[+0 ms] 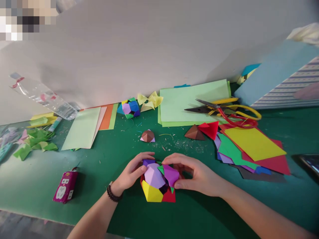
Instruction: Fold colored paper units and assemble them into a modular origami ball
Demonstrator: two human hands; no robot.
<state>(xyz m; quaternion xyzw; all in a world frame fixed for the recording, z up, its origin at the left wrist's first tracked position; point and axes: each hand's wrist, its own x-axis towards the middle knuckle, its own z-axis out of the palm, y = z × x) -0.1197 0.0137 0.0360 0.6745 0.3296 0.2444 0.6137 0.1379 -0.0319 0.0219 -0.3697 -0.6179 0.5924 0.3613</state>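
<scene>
Two grips, left hand (130, 171) and right hand (196, 174), closed on a paper modular origami ball (155, 177) at lower centre; uneven pressure could unseat its units.

Around my left wrist (111, 189) sits a bracelet of dark round beads (113, 194), strung snugly and wound in what looks like more than one strand. My left forearm (94, 215) and right forearm (261, 209) are bare as far as the near edge of the view, with no sleeve showing. My left hand (131, 171) and right hand (196, 174) are bare too.
</scene>
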